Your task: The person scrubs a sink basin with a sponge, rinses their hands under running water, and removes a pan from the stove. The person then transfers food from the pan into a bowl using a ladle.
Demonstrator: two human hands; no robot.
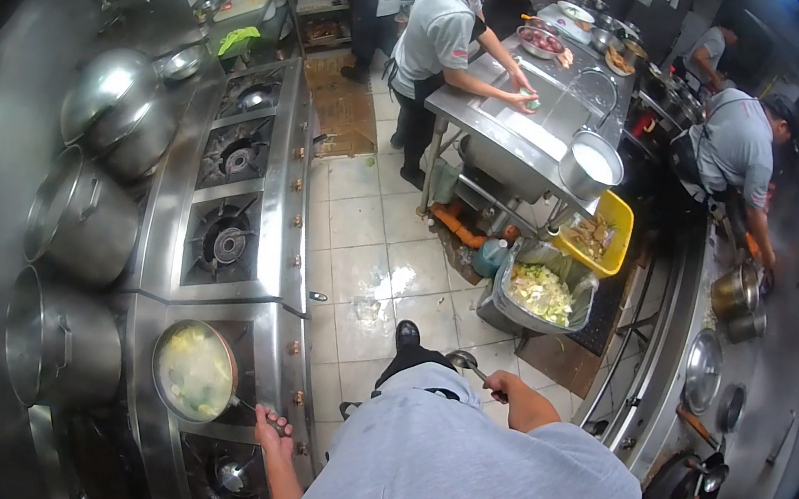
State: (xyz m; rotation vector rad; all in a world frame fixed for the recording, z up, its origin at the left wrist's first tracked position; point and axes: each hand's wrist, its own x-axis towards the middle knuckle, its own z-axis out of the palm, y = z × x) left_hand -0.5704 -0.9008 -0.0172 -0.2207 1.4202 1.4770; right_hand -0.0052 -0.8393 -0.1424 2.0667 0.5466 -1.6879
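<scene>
My left hand [272, 426] is closed around the handle of a frying pan [229, 353], which sits over a burner at the near end of the stove [143, 317]. Pale yellow and green food [193, 370] in cloudy liquid fills the pan. On my other side, my right hand [501, 385] grips a ladle [464, 360] by its handle, with the bowl end hanging over the floor near my shoe. Whether the ladle holds anything is too small to tell.
Large metal pots [82, 223] line the stove's left side. A lined bin [567, 322] of food scraps and a yellow crate [624, 234] stand by the sink table [464, 107]. One co-worker [437, 42] rinses something at the sink; another [736, 143] bends over the right counter.
</scene>
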